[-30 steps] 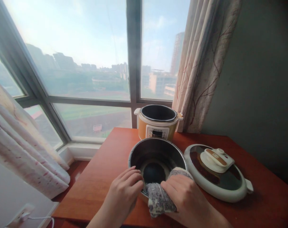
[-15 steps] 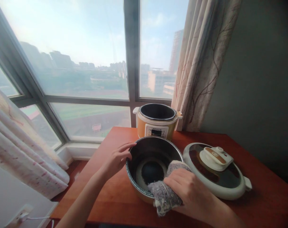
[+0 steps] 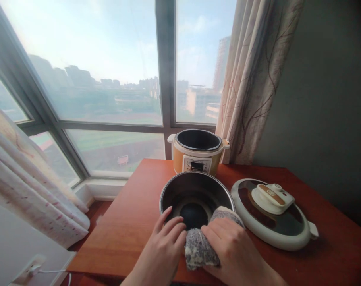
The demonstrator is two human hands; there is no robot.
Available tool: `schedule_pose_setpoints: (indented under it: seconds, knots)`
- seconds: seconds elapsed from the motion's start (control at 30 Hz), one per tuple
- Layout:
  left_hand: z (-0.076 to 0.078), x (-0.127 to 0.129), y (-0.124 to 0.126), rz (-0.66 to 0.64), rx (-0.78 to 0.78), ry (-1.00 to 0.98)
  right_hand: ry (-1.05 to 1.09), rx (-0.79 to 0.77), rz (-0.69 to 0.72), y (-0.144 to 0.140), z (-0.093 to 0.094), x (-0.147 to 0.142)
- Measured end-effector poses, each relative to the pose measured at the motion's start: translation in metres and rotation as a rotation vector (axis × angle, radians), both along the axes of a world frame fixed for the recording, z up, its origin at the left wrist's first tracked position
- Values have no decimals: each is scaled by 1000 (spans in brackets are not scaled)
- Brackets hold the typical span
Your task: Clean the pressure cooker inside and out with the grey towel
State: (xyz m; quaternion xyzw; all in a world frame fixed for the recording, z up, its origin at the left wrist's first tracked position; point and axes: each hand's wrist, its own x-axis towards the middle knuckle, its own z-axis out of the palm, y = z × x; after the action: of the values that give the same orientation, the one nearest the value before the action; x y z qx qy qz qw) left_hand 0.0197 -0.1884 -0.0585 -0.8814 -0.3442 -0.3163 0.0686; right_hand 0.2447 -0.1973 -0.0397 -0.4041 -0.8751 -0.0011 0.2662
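Observation:
A dark-lined inner pot [image 3: 198, 180] stands on the table at the front, its opening facing up. My right hand [image 3: 230, 242] is closed round a grey speckled cloth [image 3: 198, 248], which is draped over the pot's near right rim. Over the near left rim hook the fingers of my left hand [image 3: 165, 246], thumb side hidden, gripping the pot wall close beside the cloth. Just behind the pot sits a yellow and white electric pressure cooker [image 3: 195, 153] with a control panel. Its white-rimmed lid [image 3: 275, 238] lies to the right.
The reddish-brown wooden table [image 3: 117, 230] carries all of these. Beyond it are a large window [image 3: 109, 127] and a right-hand curtain [image 3: 246, 99]. Another curtain [image 3: 43, 198] hangs at the left, above a wall socket [image 3: 28, 272] with a white cord.
My left hand has moved from the pot's far left rim to its near rim, beside the cloth. The right hand still holds the cloth at the near right rim.

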Motion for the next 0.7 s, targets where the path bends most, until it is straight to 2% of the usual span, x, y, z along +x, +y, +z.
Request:
schedule_pose_setpoints:
  seconds: [0.13, 0.37, 0.5, 0.7]
  knots:
    - [-5, 0, 6, -15, 11, -34, -21, -3, 11, -1, 0, -1]
    - [17, -31, 28, -108, 36, 113, -125, -114, 76, 4, 10, 23]
    - [21, -46, 49, -114, 65, 160, -146, -210, 129, 14, 19, 44]
    - [19, -50, 70, -88, -41, 136, -47, -247, 145, 26, 30, 63]
